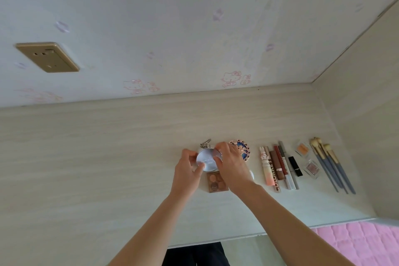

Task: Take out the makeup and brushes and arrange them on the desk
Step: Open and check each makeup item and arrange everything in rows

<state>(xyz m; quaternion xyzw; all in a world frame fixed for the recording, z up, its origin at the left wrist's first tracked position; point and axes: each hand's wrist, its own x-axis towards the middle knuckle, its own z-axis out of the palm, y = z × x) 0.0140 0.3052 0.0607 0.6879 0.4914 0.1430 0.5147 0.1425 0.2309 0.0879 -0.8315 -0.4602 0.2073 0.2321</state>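
A round silver compact (206,160) is held between both hands above the pale wooden desk (108,157). My left hand (188,174) pinches its left rim and my right hand (232,165) grips its right side. Below it lies a brown eyeshadow palette (216,182). Behind my right hand sits a round blue-and-rose patterned compact (243,149). A small key ring (206,142) pokes out behind the silver compact. To the right lie a row of lip tubes and pencils (278,167), a black lipstick (295,166), two small eyeshadow pots (302,149) (312,168) and several brushes (330,164).
A cupboard side panel (367,136) walls off the desk on the right. Papered wall with a gold socket plate (47,57) rises behind the desk. A pink quilted cover (362,242) shows at the lower right, beyond the desk's front edge.
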